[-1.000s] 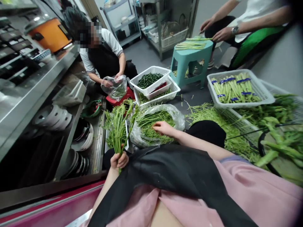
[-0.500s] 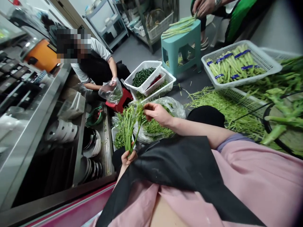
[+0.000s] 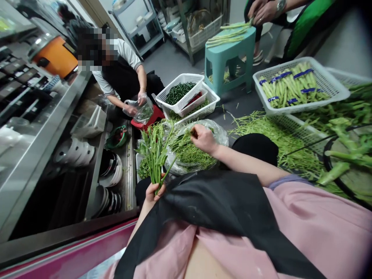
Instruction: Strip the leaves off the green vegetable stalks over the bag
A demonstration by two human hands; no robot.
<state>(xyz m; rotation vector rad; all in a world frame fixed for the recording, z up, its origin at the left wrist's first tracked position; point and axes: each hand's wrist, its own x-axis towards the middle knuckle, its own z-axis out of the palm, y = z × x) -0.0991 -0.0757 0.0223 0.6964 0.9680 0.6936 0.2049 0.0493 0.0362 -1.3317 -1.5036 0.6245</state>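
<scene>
Low in the centre, my left hand [image 3: 156, 190] is closed round the lower ends of a bunch of leafy green stems [image 3: 154, 157], held upright with the leaves on top. To its right, my right hand [image 3: 205, 140] is closed with fingertips pinched on the leafy tip of one green stem [image 3: 183, 147], which leans out from the bunch. Below my right hand, a clear plastic bag [image 3: 223, 133] lies open with cut greens [image 3: 193, 155] in it. A white basket [image 3: 138, 162] of greens stands behind the bunch, partly hidden by it.
White baskets [image 3: 213, 101] with green chillies stand ahead. A co-worker [image 3: 124, 73] handles a plastic bag at left; another person's hands [image 3: 264, 11] hold long stalks on a teal stool [image 3: 215, 58]. Right are a basket [image 3: 338, 95] of banded bundles and loose greens [image 3: 258, 128]. A steel counter [image 3: 43, 135] runs along the left.
My right hand has moved right, away from the bunch, drawing one stem's tip outward. My left hand keeps its hold almost in place. The view has shifted slightly.
</scene>
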